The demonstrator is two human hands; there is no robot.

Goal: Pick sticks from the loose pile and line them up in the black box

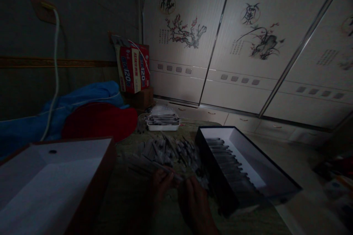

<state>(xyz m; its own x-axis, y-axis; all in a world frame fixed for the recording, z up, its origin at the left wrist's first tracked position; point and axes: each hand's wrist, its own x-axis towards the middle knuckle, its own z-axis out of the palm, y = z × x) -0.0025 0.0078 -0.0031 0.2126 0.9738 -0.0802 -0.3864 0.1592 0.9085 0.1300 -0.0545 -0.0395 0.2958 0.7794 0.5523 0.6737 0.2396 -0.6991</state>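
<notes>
Both my hands are low in the middle of the dim head view, close together over the table. My left hand (161, 183) is closed around a thin, pale, pen-like stick (168, 170) that slants down toward the right. Near its lower end, my right hand (194, 200) has its fingers pressed together; what they hold is hidden. Just beyond the hands lies a loose pile of thin clear and dark pen-like pieces (162, 148). To the right, a dark box with a white inside (248, 154) holds a row of similar pieces (228, 159).
A brown-sided box with a white inside (68, 183) stands at the left. Behind the pile is a white tray (163, 127) of thin pieces. A red cushion-like item (99, 121), blue cloth (91, 93), a white cable (56, 55) and red cartons (135, 68) are farther back.
</notes>
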